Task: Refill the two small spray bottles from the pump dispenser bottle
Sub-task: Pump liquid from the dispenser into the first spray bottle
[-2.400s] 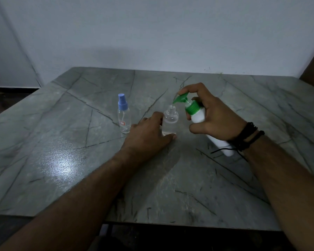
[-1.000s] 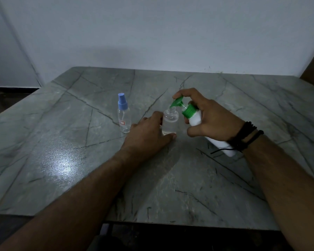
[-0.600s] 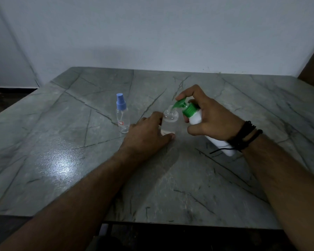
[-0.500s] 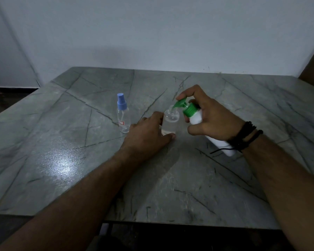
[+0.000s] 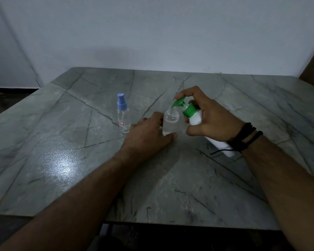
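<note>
**Pump nozzle over the open bottle**

Right hand (image 5: 209,122) is wrapped around the white pump bottle (image 5: 195,120), held tilted with its base end down toward the counter (image 5: 225,178). One finger sits on top of the green pump head (image 5: 179,102); the thumb curls under the bottle body. The nozzle tip is right over the mouth of the open spray bottle (image 5: 170,122).

That bottle is clear, has no cap and stands upright on the counter, with a little clear liquid low inside. Left hand (image 5: 147,136) rests on the counter and holds it from the left, fingers behind it and thumb in front at its base.

Second spray bottle (image 5: 123,117) stands upright just left of the left hand, not touching it. Blue spray cap is on and there is a small label low on its body; fill level can't be told.

Black cord bracelets (image 5: 245,137) are on the right wrist. The counter is grey-green with dark veins and runs up to a pale wall (image 5: 152,33) at the back.
</note>
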Available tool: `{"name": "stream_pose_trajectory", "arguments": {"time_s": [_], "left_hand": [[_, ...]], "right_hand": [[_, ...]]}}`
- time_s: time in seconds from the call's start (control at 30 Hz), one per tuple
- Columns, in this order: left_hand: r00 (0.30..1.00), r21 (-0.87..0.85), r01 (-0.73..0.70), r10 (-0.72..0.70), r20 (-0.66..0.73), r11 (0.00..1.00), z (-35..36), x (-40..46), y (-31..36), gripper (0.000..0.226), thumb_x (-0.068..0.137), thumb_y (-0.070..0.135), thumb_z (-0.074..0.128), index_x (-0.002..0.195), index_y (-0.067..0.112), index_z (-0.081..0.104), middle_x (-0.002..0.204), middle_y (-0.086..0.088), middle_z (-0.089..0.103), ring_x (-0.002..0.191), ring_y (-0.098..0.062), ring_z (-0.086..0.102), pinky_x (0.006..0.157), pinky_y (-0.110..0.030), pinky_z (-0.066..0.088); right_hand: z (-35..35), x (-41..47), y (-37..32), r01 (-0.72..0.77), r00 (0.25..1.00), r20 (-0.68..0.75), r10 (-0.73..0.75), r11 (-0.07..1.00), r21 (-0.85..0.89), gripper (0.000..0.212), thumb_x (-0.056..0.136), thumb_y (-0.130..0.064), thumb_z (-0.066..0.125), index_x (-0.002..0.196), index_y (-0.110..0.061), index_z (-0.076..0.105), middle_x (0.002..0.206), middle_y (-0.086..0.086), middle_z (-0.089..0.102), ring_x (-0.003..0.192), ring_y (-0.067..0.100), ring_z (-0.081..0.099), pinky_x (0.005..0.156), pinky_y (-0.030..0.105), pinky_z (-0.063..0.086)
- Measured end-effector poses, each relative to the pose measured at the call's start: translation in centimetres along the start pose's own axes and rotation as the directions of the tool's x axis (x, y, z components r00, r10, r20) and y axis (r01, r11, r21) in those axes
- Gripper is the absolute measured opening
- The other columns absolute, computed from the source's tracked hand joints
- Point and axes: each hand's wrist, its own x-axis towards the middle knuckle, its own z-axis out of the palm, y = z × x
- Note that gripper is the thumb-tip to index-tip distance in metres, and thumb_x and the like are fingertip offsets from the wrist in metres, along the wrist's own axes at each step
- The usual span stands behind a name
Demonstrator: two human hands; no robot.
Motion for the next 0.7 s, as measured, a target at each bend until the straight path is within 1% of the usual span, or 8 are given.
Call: {"name": "stream_pose_trajectory", "arguments": {"time_s": [0.07, 0.17, 0.3, 0.4, 0.47, 0.53, 0.6, 0.7], "left_hand": [[1.0, 0.001, 0.008, -0.008, -0.008, 1.0, 0.07, -0.02, 0.13, 0.065, 0.08, 0.062, 0.062, 0.131, 0.026, 0.042, 0.133, 0.003, 0.056, 0.116, -0.017, 0.055, 0.1, -0.048, 0.045], [1.0, 0.019, 0.012, -0.012, -0.002, 1.0, 0.08, -0.05, 0.3, 0.064, 0.081, 0.064, 0.059, 0.13, 0.026, 0.044, 0.132, 0.003, 0.057, 0.114, -0.017, 0.056, 0.099, -0.048, 0.045], [1.0, 0.025, 0.016, -0.016, 0.014, 1.0, -0.08, -0.11, 0.36, 0.062, 0.083, 0.063, 0.058, 0.13, 0.025, 0.044, 0.132, 0.003, 0.057, 0.114, -0.017, 0.056, 0.1, -0.048, 0.044], [1.0, 0.014, 0.014, -0.014, 0.012, 1.0, -0.07, -0.12, 0.37, 0.061, 0.082, 0.063, 0.059, 0.129, 0.026, 0.045, 0.131, 0.003, 0.058, 0.113, -0.016, 0.056, 0.099, -0.048, 0.045], [1.0, 0.005, 0.017, -0.017, 0.013, 1.0, -0.09, -0.13, 0.31, 0.061, 0.082, 0.063, 0.059, 0.129, 0.026, 0.046, 0.131, 0.004, 0.058, 0.113, -0.016, 0.056, 0.099, -0.047, 0.045], [1.0, 0.002, 0.017, -0.017, 0.011, 1.0, -0.11, -0.18, 0.27, 0.061, 0.082, 0.063, 0.06, 0.128, 0.026, 0.046, 0.13, 0.004, 0.058, 0.113, -0.016, 0.056, 0.099, -0.048, 0.045], [1.0, 0.003, 0.012, -0.012, 0.007, 1.0, -0.09, -0.18, 0.25, 0.061, 0.082, 0.063, 0.06, 0.128, 0.026, 0.046, 0.13, 0.004, 0.058, 0.113, -0.016, 0.056, 0.099, -0.048, 0.045], [1.0, 0.003, 0.009, -0.009, 0.008, 1.0, -0.1, -0.21, 0.24, 0.061, 0.081, 0.063, 0.06, 0.128, 0.026, 0.046, 0.13, 0.004, 0.058, 0.113, -0.016, 0.056, 0.099, -0.047, 0.045]], "right_hand": [[0.03, 0.08, 0.13, 0.011, 1.0, 0.0, -0.011, 1.0, -0.01, 0.081, 0.07, 0.003, 0.079, 0.136, -0.03, 0.045, 0.084, 0.002, 0.063, 0.076, 0.028, 0.064, 0.075, 0.051, 0.054], [0.08, 0.06, 0.2, 0.013, 1.0, -0.009, -0.014, 1.0, -0.009, 0.08, 0.067, -0.006, 0.077, 0.136, -0.03, 0.045, 0.083, 0.002, 0.063, 0.075, 0.028, 0.064, 0.074, 0.05, 0.054], [-0.07, -0.09, 0.24, -0.001, 1.0, -0.02, 0.001, 1.0, 0.029, 0.073, 0.065, -0.012, 0.071, 0.132, -0.028, 0.046, 0.083, 0.006, 0.063, 0.076, 0.025, 0.064, 0.07, 0.038, 0.053], [-0.24, -0.1, 0.36, 0.002, 1.0, -0.029, -0.001, 0.999, 0.037, 0.072, 0.066, -0.011, 0.073, 0.131, -0.028, 0.045, 0.083, 0.005, 0.064, 0.075, 0.021, 0.064, 0.07, 0.029, 0.051], [-0.31, -0.06, 0.44, 0.01, 0.999, -0.032, -0.009, 0.999, 0.034, 0.075, 0.069, -0.004, 0.077, 0.132, -0.029, 0.045, 0.084, 0.003, 0.064, 0.075, 0.019, 0.065, 0.07, 0.03, 0.052], [-0.27, -0.07, 0.51, 0.012, 1.0, -0.029, -0.011, 1.0, 0.027, 0.079, 0.071, 0.001, 0.078, 0.135, -0.029, 0.045, 0.083, 0.002, 0.064, 0.076, 0.022, 0.065, 0.072, 0.034, 0.053], [-0.25, -0.09, 0.43, 0.014, 0.999, -0.03, -0.013, 1.0, 0.022, 0.078, 0.07, -0.005, 0.077, 0.137, -0.029, 0.044, 0.083, 0.003, 0.064, 0.076, 0.024, 0.065, 0.073, 0.038, 0.053], [-0.28, -0.13, 0.2, 0.007, 0.999, -0.036, -0.006, 1.0, 0.03, 0.073, 0.066, -0.012, 0.071, 0.132, -0.028, 0.045, 0.083, 0.006, 0.064, 0.076, 0.024, 0.065, 0.073, 0.042, 0.054]]}}
